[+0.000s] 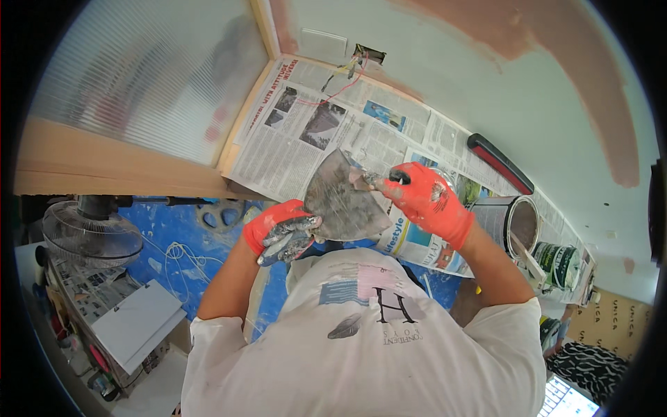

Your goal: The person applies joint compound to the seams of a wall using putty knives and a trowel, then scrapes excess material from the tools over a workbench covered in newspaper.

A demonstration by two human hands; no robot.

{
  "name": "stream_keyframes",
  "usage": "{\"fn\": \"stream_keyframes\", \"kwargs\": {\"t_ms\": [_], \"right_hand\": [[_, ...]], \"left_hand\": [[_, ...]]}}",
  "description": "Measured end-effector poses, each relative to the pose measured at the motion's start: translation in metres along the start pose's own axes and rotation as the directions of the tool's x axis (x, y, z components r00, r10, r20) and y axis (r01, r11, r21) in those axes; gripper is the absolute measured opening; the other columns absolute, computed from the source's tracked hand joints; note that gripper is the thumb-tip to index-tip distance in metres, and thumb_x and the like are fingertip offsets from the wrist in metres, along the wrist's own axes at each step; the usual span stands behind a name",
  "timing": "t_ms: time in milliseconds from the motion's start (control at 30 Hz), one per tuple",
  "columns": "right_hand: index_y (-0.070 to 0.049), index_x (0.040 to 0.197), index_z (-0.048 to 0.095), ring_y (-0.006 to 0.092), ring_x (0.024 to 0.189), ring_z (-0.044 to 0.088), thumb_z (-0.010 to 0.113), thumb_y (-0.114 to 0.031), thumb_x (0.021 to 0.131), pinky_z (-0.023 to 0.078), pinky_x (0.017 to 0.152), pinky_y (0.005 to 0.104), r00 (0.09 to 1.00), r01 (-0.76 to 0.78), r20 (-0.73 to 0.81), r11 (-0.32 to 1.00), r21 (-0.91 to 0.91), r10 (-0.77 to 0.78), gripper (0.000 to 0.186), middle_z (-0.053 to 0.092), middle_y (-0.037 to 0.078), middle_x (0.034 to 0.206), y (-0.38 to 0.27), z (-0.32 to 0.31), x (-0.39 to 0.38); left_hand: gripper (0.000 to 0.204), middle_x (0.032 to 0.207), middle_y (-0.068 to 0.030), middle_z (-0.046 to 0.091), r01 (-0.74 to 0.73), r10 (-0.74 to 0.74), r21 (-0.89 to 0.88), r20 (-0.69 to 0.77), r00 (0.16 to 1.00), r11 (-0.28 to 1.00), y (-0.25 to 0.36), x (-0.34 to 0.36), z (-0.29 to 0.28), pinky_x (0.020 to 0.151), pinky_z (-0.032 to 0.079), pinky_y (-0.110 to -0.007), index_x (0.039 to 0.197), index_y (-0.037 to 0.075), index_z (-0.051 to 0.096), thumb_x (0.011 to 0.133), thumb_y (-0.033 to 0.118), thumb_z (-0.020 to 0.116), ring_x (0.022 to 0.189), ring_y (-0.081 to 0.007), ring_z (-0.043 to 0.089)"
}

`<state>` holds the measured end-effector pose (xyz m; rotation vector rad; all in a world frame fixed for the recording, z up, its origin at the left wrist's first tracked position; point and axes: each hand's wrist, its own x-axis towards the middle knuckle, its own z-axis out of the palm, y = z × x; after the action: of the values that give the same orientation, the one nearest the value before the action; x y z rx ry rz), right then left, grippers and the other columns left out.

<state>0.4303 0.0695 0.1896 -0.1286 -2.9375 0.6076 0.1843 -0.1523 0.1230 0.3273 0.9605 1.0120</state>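
A wide putty knife (344, 198) was gripped at its handle by the right hand (424, 198), blade pointing lower left, supported by the left hand (281, 233) curled underneath. 1 open paint can (517, 222) stood on newspaper (306, 139); its contents could not be told.

white wall (514, 90) with reddish patches, ribbed frosted window (146, 83) in wood frame, newspaper-covered ledge (292, 139), blue floor sheet (174, 236), fan (90, 233).

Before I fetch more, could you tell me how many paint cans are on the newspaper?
2: an open can right of the right hand, a green-labelled can beyond it; others may be hidden.
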Motion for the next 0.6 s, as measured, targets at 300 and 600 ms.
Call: {"fn": "stream_keyframes", "kwargs": {"t_ms": [300, 600], "right_hand": [[-0.012, 0.131, 0.056, 0.0338, 0.098, 0.057, 0.062, -0.002, 0.08, 0.05, 0.08, 0.0445, 0.914, -0.401, -0.139, 0.902, -0.159, 0.382, 0.052, 0.058, 0.013, 0.102, 0.029, 0.007, -0.027], [-0.011, 0.136, 0.053, 0.0398, 0.096, 0.055, 0.06, 0.0, 0.083, 0.048, 0.078, 0.0476, 0.905, -0.368, -0.203, 0.927, 0.068, 0.374, 0.055, 0.055, 0.021, 0.102, -0.033, 0.059, 0.026]], "left_hand": [[0.047, 0.105, -0.0211, 0.057, -0.313, 0.707, 0.933, 0.1, 0.7, 0.177, -0.042, 0.046, -0.051, 0.078, 0.047, -0.044, 0.135, 0.002, 0.054, 0.088, 0.004, 0.058, 0.096, -0.0351, 0.058], [0.032, 0.089, -0.0244, 0.061, -0.052, 0.888, 0.997, 0.082, 0.452, -0.066, -0.037, 0.064, 0.001, 0.062, 0.047, -0.048, 0.123, -0.001, 0.058, 0.093, 0.009, 0.058, 0.074, -0.0427, 0.06]]}}
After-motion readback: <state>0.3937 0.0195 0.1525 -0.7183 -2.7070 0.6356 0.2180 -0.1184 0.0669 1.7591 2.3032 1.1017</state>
